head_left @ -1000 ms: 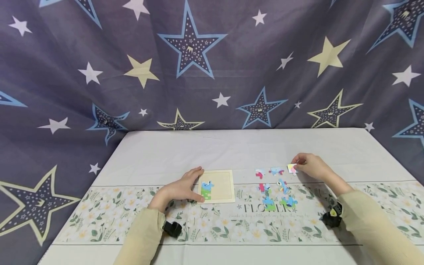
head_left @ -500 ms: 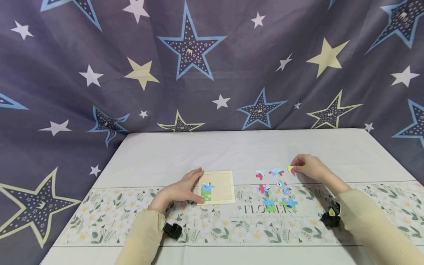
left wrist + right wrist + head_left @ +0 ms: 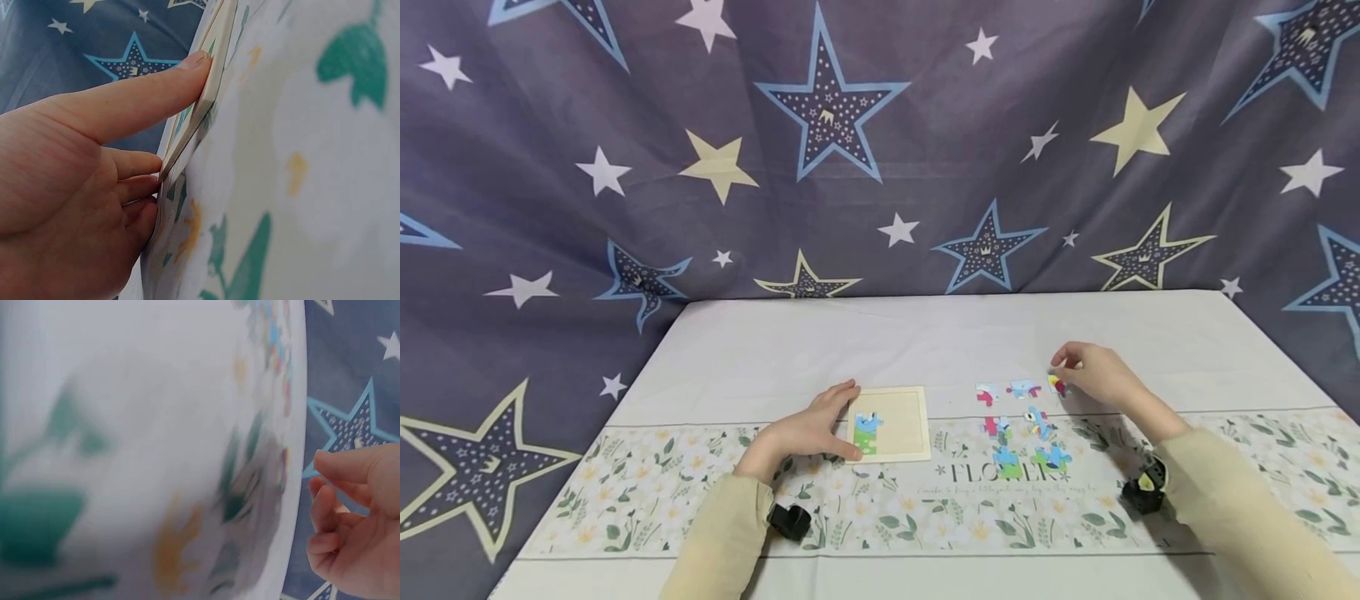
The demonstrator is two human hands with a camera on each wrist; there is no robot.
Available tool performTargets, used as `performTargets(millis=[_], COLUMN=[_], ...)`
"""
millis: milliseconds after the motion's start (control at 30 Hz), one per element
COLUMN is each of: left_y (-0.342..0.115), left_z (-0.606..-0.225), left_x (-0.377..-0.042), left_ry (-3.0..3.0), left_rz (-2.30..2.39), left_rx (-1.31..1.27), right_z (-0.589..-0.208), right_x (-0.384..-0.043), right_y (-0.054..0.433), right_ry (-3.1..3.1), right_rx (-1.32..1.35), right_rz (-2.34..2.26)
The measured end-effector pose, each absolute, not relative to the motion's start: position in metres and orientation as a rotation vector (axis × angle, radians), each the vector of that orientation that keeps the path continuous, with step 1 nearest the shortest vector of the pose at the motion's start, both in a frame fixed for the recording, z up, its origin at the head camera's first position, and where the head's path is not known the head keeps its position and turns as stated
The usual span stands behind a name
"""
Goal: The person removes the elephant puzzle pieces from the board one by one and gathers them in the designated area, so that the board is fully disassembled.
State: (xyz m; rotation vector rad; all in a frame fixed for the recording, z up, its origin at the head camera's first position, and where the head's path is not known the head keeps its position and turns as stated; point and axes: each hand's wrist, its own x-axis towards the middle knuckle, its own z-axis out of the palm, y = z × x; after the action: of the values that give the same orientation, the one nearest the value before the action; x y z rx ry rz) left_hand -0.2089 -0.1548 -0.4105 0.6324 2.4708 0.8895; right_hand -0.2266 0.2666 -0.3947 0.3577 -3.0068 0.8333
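My left hand (image 3: 808, 427) rests at the left side of a shallow wooden puzzle tray (image 3: 927, 425), its thumb (image 3: 181, 75) lying straight on the near left corner. The other fingers lie along the tray's left edge. Inside, at the lower left, are joined blue and green puzzle pieces (image 3: 867, 432). My right hand (image 3: 1097, 371) is just above a yellow and red puzzle piece (image 3: 1057, 384) at the far right of the loose pieces. In the right wrist view, its thumb and fingers are apart with nothing seen between them.
Several loose jigsaw pieces lie right of the tray, among them a blue and pink piece (image 3: 1024, 389), a red piece (image 3: 992, 426) and a blue and green piece (image 3: 1054, 458). A flower-printed cloth (image 3: 940, 525) covers the table; a star-patterned curtain (image 3: 887, 192) hangs behind.
The right hand has let go of the yellow and red puzzle piece and risen slightly, shifting a little left. The piece sits slightly left of where it was. The left hand stays on the tray.
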Motion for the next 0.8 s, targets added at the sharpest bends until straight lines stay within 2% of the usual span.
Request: performTargets(millis=[800], left_y=[-0.154], left_z=[-0.407], left_x=[-0.209], left_ry=[2.467], left_rz=[0.891], left_rx=[0.634], right_z=[-0.385], right_x=[-0.226], right_y=[0.174], right_ry=[-3.004], right_rx=[0.647], right_rz=[0.927])
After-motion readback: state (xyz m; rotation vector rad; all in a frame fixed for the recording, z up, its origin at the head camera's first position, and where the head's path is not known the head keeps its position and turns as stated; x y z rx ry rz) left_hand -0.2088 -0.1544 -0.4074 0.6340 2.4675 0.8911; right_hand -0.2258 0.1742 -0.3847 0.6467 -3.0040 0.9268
